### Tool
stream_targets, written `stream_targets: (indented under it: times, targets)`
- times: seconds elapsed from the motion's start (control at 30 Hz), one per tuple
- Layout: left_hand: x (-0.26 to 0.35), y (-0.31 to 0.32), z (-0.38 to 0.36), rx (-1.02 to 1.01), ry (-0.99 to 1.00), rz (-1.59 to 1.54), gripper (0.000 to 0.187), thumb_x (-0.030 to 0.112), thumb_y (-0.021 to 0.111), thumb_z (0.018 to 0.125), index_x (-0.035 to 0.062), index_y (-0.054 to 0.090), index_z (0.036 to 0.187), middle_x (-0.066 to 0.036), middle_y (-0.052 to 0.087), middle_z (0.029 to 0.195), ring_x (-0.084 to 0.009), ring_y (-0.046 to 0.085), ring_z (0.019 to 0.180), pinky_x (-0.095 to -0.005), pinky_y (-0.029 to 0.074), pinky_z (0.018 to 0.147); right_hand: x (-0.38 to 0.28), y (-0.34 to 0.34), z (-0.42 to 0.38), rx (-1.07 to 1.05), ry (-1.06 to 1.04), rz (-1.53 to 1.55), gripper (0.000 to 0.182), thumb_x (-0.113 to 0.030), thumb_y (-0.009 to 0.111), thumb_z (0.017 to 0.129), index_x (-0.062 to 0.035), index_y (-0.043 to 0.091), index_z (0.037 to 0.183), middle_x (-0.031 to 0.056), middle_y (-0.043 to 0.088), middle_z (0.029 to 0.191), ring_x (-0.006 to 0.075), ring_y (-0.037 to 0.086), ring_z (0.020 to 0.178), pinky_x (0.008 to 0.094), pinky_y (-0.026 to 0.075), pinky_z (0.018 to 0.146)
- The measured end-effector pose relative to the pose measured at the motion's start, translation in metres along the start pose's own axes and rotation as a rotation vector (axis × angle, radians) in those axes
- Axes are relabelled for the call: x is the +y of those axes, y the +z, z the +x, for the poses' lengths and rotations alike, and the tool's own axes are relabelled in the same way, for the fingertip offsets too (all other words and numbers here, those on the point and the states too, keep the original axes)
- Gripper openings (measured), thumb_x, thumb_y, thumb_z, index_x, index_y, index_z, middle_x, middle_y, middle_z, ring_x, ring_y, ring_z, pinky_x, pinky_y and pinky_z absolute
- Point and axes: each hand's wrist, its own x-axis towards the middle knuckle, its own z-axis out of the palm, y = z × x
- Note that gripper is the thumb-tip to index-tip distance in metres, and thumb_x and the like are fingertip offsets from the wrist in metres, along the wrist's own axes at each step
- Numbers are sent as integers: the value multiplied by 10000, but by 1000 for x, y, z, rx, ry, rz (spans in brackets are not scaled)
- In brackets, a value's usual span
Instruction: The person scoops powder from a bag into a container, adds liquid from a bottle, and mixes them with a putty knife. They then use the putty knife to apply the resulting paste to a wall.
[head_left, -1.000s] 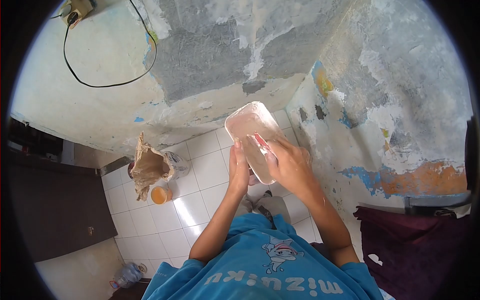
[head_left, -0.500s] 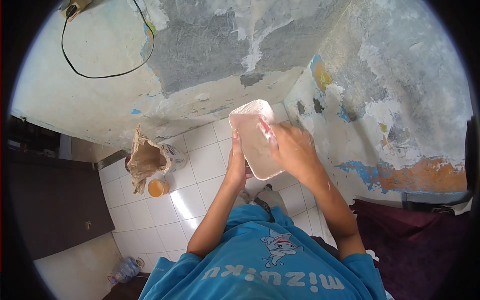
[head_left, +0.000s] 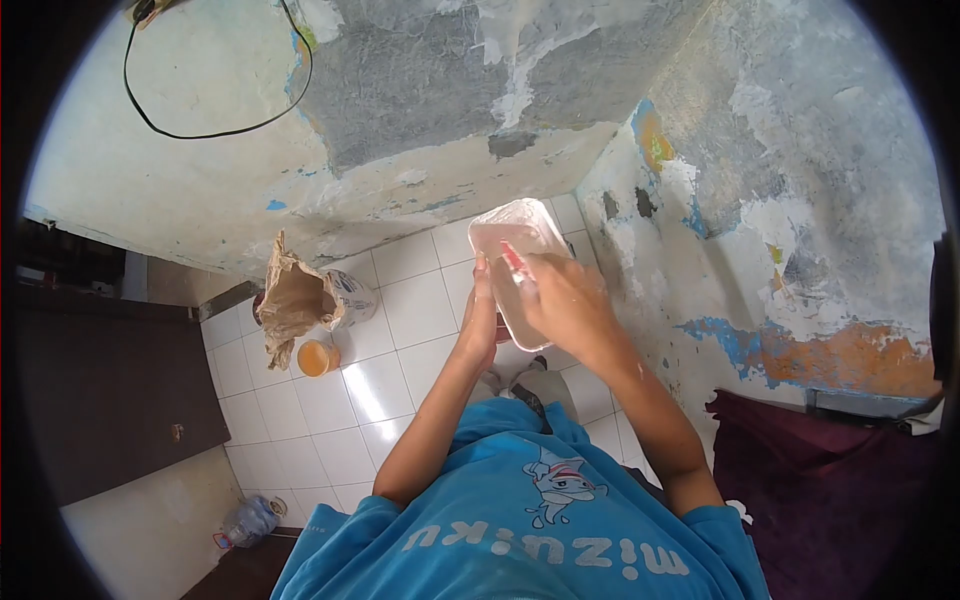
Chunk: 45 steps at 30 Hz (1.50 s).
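A white rectangular plastic tub (head_left: 510, 212) with pale wet paste in it is held out in front of my body, tilted so its inside faces me. My left hand (head_left: 483, 318) grips its left side, with the thumb along the rim and the fingers underneath. Inside the tub, my right hand (head_left: 568, 303) is closed around a red tool (head_left: 514, 257) smeared with white. Its working end is hidden, so its exact kind does not show. White specks dot my right hand and forearm.
On the tiled floor (head_left: 420, 318) stand a torn brown paper bag (head_left: 292, 300), a white bucket (head_left: 352, 300) and an orange-filled container (head_left: 318, 358). Patchy walls (head_left: 420, 90) meet in a corner ahead. A black cable (head_left: 205, 135) hangs upper left; maroon cloth (head_left: 790, 480) lies right.
My right hand and the red tool have shifted left and slightly down inside the tub. The tub is a little further right, still in my left hand.
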Motion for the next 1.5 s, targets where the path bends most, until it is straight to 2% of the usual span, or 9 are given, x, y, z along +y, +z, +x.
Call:
stream_targets:
  times: [0.1,0.17,0.33,0.63,1.07,1.17,1.23,1.37,1.5]
  targets:
    - [3,1,-2,43,6,11,931,776,178,980,69,263,1580,-229,563,1356,-298,681,1063,-389,591,789,-2,7,10,-31,67,126,314,-127,581,893,-30,675,1176,215,712,1054,423,681,923,524,524,848]
    - [2,-2,-1,48,6,6,893,753,185,997,76,289,1568,-207,627,1257,-255,711,947,-348,590,694,9,3,16,115,24,63,242,-133,581,919,-1,676,1098,212,723,974,414,710,796,500,570,746]
    - [-5,-8,4,58,99,-38,828,710,206,1024,51,377,1496,-106,665,979,-111,618,635,-243,398,427,7,-4,3,104,-11,22,265,-123,597,906,-6,669,1133,208,721,991,401,711,804,492,572,747]
    - [17,-2,-11,113,209,-81,818,689,233,1035,8,381,1463,-145,640,1064,-137,653,809,-257,542,595,-11,-1,6,188,-18,193,220,-110,605,889,-6,677,1068,205,708,985,425,676,853,500,539,759]
    - [-2,-21,1,163,211,0,844,706,262,1025,-43,410,1386,-197,572,1218,-238,614,1063,-338,563,840,-22,11,-7,164,-125,192,211,-107,615,884,-30,683,1068,160,689,938,389,678,800,474,542,689]
    - [5,-20,-5,111,178,-39,865,733,260,1009,-25,405,1399,-215,554,1268,-263,594,1135,-362,559,895,-29,-3,-3,153,-56,258,232,-98,617,880,-31,685,1091,177,695,944,399,679,810,481,544,707]
    - [4,-20,-4,66,193,14,937,774,192,984,57,222,1587,-216,465,1484,-322,580,1276,-440,608,845,-32,-5,3,171,-79,263,239,-96,606,882,-24,685,1096,197,696,946,410,679,817,492,542,716]
    - [16,-14,-19,67,129,40,917,757,196,995,55,218,1586,-213,480,1472,-309,597,1257,-431,613,846,-21,-6,24,146,-49,111,276,-116,590,916,-48,668,1172,193,710,979,389,701,821,471,569,715]
    - [18,-11,-25,118,142,-26,884,747,255,1000,-5,367,1451,-196,574,1244,-253,641,1081,-376,592,834,-18,-24,20,89,-5,37,317,-110,588,917,-40,654,1219,192,715,997,388,703,855,504,561,771]
